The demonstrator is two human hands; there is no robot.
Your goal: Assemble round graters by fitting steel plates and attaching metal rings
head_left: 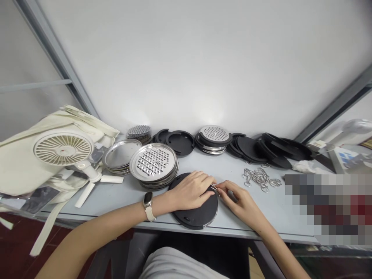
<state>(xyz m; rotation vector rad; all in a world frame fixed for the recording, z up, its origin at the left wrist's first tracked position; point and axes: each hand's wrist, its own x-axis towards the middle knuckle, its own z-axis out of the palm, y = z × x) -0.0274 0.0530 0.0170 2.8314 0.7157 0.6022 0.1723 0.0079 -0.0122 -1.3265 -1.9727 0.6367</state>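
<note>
In front of me on the table lies a black round plate point(193, 219) with a metal rim showing at its lower right edge. My left hand point(192, 190) presses on top of it, fingers curled toward its right edge. My right hand point(236, 197) is closed in a pinch on a small metal wire clip point(214, 187) at that edge, beside my left fingertips. How the clip sits against the plate is partly hidden by my fingers. To the right, several loose wire clips point(260, 178) lie in a heap.
Stacked metal grater discs point(154, 162) and plain metal discs point(120, 155) stand left. Behind are black rings point(180, 143), a stack topped by a perforated disc point(215, 134) and black round parts point(251, 149). A handheld fan point(64, 149) rests on a cream bag point(17, 155) at far left.
</note>
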